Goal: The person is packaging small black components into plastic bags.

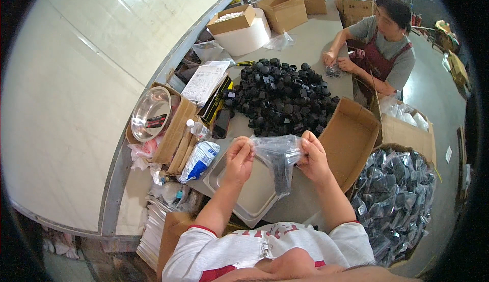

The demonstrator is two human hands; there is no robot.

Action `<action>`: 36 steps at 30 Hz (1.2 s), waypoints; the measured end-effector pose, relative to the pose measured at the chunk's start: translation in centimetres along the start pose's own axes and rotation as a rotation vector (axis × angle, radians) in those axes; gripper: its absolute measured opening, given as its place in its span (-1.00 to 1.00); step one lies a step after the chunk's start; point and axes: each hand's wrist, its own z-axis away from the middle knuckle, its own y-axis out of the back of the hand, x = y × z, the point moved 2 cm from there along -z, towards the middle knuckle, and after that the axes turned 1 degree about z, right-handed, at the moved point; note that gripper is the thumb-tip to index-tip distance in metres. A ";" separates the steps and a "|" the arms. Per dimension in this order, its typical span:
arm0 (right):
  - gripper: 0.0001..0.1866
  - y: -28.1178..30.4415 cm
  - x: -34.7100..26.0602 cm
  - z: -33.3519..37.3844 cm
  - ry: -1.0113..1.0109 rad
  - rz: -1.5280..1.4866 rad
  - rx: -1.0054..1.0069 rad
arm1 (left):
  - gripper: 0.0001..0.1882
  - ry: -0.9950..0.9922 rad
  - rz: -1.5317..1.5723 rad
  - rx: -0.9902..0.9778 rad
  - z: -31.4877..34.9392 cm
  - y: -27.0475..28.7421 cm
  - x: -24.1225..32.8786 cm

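I have the fingers of my left hand pinching one upper side of a clear, thin plastic bag, my right hand's pinching the other. A dark object hangs low inside it, in front of a pale rectangular tray. Beyond, small black parts lie heaped on the grey table.

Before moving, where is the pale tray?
In the head view, the pale tray sits near centre, below the left hand, right of the blue-and-white packet, partly behind the clear bag.
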 end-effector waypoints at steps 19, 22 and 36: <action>-0.83 7.9 3.9 -7.7 0.079 -0.098 0.252 | -0.74 0.308 -0.707 0.153 -6.2 1.9 -10.6; -0.69 7.2 1.7 -7.3 0.089 0.175 0.320 | -0.69 -0.046 -1.055 -0.028 -8.2 0.0 -9.6; -0.73 7.2 0.8 -3.3 0.341 0.838 0.495 | -0.74 -0.119 -0.538 -0.146 -13.5 -7.0 -1.6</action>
